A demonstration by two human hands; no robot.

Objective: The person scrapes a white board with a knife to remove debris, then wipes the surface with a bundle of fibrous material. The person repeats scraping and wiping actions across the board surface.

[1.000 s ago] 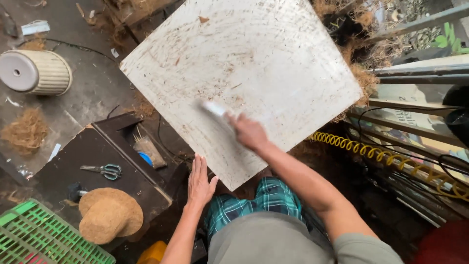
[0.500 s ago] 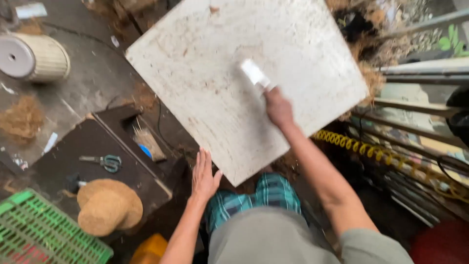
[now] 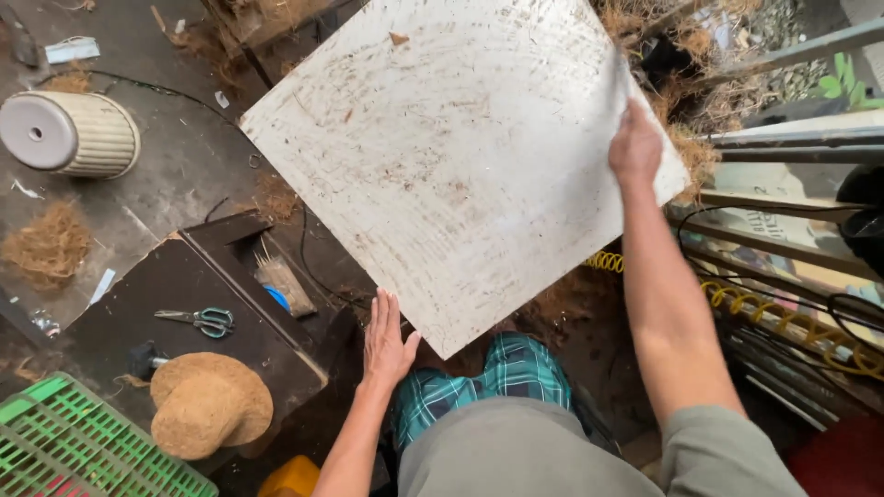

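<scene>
The big white board (image 3: 460, 166) rests tilted over the person's knees. The right hand (image 3: 635, 147) grips its far edge; the left hand (image 3: 385, 339), fingers spread, supports the near edge. It could slip onto the scissors (image 3: 198, 319).

A board (image 3: 451, 166) is held tilted above the knees, with the left hand (image 3: 385, 340) at its near corner and the right hand (image 3: 635, 147) at its right edge. Left of it, scissors (image 3: 198, 319) and a fibre disc (image 3: 212, 405) lie on a surface (image 3: 138, 294). A crate (image 3: 74, 442) sits nearest, a tub (image 3: 69, 133) farther off on its side, and a coiled hose (image 3: 783, 322) is seen at the right.
</scene>
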